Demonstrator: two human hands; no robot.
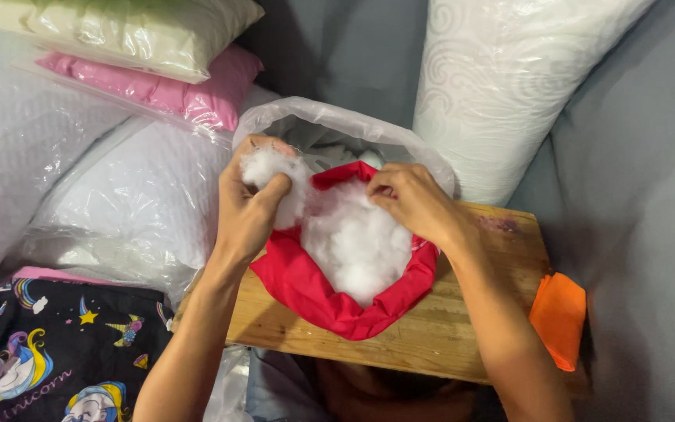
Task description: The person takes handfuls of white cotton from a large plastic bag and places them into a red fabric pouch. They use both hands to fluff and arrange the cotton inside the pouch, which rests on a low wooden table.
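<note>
A red fabric cover (330, 301) lies open on a wooden board (447, 328), filled with white fluffy stuffing (357, 234). My left hand (248, 207) is closed around a clump of the white stuffing at the cover's far left rim. Pinching the red cover's far edge, my right hand (412, 199) holds it up. Just behind the cover stands a clear plastic bag (337, 125) with more white stuffing inside.
Plastic-wrapped pillows, cream (119, 31), pink (173, 90) and white (134, 195), are stacked at the left. A large white wrapped roll (501, 86) leans at the back right. A black unicorn-print cloth (56, 352) lies at the lower left, an orange cloth (560, 316) at the board's right end.
</note>
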